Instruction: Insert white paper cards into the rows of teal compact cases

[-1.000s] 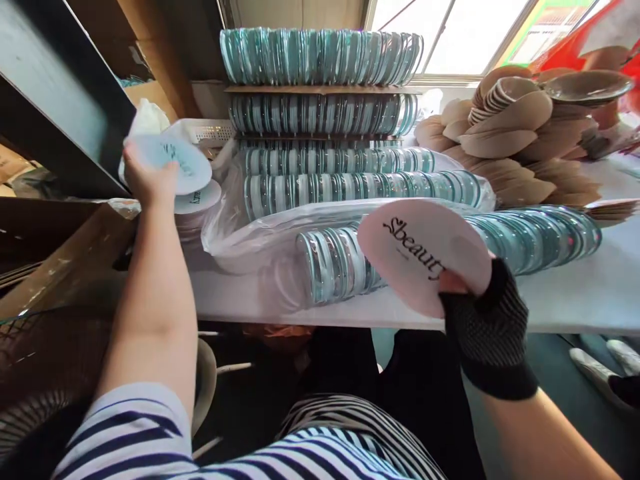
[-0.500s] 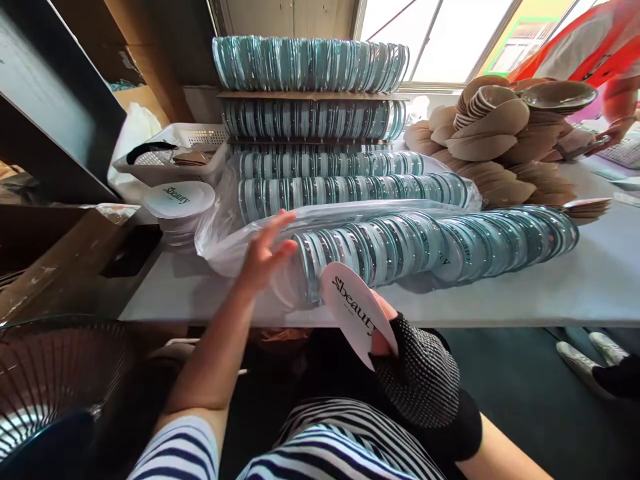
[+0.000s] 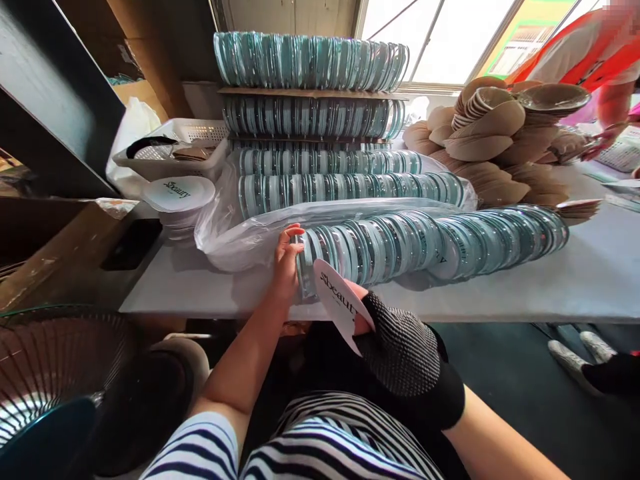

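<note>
At the near left end of a long row of clear, round-edged plastic cases (image 3: pixel 370 247), my left hand (image 3: pixel 287 267) has its fingers bent around the end case (image 3: pixel 306 277). My right hand (image 3: pixel 385 333), in a black fingerless glove with pale dots, grips a white rounded card (image 3: pixel 336 297) printed "beauty". The card tilts just in front of the row's left end and hides part of it. A stack of similar white cards (image 3: pixel 179 195) sits further left on the table.
Behind are more rows of cases (image 3: pixel 310 63) on cardboard, and a plastic bag (image 3: pixel 225 243). A white basket (image 3: pixel 200 133) stands back left, beige padded pieces (image 3: pixel 487 140) back right. A fan (image 3: pixel 55 373) is lower left. Another person's hand (image 3: pixel 605 140) works far right.
My left hand has moved right and down from above the bag onto the end case, its spread fingers closing around it. My right hand, still with the card, has shifted slightly left.
</note>
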Motion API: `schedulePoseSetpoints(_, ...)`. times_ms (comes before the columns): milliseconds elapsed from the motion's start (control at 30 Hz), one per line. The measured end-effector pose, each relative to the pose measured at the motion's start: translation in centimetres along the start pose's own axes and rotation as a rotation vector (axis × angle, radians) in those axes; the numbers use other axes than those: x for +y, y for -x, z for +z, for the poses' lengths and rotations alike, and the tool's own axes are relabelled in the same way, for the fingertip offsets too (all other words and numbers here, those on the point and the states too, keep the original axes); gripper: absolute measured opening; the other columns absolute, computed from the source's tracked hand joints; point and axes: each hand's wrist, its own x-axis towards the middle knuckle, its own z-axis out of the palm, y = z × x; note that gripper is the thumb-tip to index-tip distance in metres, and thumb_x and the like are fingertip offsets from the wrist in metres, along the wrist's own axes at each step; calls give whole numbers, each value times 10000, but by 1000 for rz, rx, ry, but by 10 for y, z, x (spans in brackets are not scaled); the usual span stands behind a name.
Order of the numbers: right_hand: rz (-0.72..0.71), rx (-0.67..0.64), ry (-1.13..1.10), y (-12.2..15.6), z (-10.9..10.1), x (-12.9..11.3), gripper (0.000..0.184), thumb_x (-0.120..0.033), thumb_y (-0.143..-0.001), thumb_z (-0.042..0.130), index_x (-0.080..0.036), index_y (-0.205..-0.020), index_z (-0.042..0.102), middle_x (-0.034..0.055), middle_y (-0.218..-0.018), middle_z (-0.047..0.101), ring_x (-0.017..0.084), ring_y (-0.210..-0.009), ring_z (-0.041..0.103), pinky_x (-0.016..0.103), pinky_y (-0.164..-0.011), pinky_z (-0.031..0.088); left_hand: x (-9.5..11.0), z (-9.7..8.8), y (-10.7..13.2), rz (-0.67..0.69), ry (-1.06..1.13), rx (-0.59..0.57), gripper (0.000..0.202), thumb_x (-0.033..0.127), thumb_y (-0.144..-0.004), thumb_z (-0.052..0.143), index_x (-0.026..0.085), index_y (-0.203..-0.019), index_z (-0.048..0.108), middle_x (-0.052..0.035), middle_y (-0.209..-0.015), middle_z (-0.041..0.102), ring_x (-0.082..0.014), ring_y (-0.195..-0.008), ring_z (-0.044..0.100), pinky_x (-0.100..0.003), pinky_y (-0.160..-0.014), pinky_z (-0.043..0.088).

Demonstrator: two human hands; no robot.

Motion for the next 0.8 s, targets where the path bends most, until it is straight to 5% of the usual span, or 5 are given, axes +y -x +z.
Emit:
schedulePoseSetpoints(133,121,-154,68,-45,20,-9,553,-251,-892,444,-283,-1443,411,48,-873,744,214,-680,700,275,-590,486,-5,2,-1,-9,26,23,245,208,-685,559,239,-909,652,0,-1277,562,-165,-946,589,-249,-700,482)
schedulePoseSetpoints(233,135,-115,99,-69,32,-8,480,-372,-924,443,-234,-1383,449,60,-820,735,231,-714,698,271,-608,446,-5,3,-3,-78,65,15,255,226,-674,579,240,-922,642,8,-1338,508,-147,-849,598,-248,-621,469)
schedulePoseSetpoints(433,197,77,-60,-60,39,8,265,-370,-941,431,-182,-1009,605,59,-820,722,185,-719,684,234,-588,387,-5,5,-4,19,-14,68,254,214,-644,569,230,-881,659,-9,-1229,591,-186,-1068,542,-250,-816,453)
schedulePoseSetpoints(600,123,226,-214,-62,50,16,252,-346,-956,441,-176,-965,626,55,-848,727,153,-753,685,218,-636,435,-11,9,-2,8,-32,50,237,218,-674,555,236,-896,637,-6,-1301,561,-199,-1144,537,-276,-892,452)
schedulePoseSetpoints(800,136,28,-85,-77,49,2,298,-322,-949,415,-173,-996,670,86,-841,703,210,-747,679,312,-657,485,-10,-13,-6,109,-163,48,190,274,-784,540,250,-947,634,-4,-1289,579,-209,-1226,516,-312,-998,426)
